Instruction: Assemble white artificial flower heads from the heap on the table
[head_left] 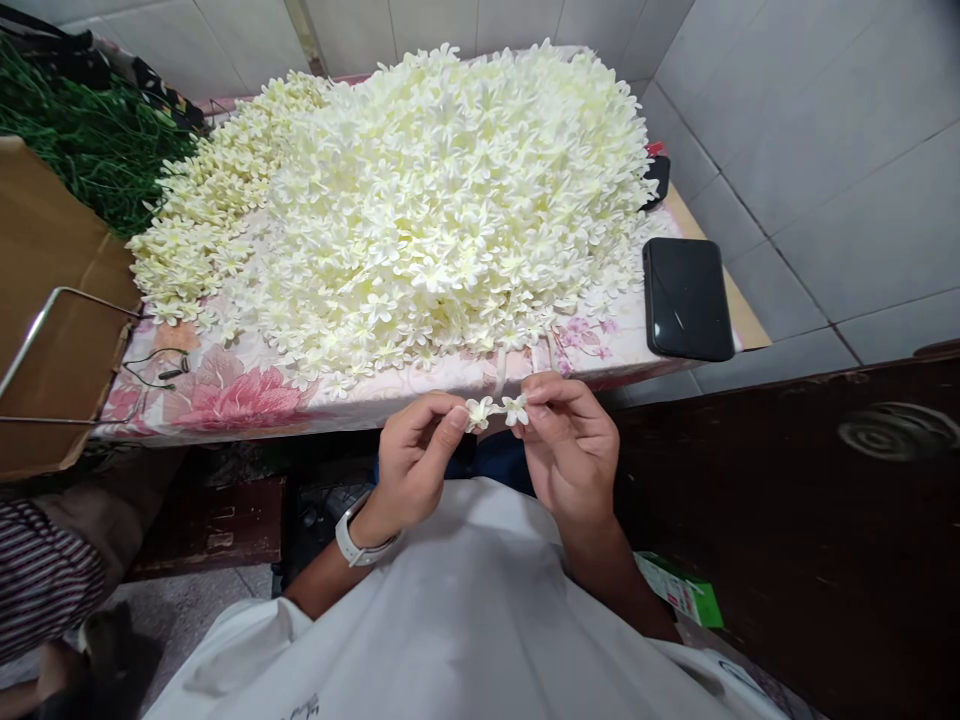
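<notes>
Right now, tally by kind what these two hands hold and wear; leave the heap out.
Small white petalled flowers, one in the fingers of the left hand, one in those of the right hand: 2
White-strapped wristwatch, on the left wrist: 1
Total: 3

Heaped flowers (457, 200) block the way ahead, a box (56, 240) the left, a black device (688, 298) the right; a narrow passage follows the near edge of the surface (225, 390).
</notes>
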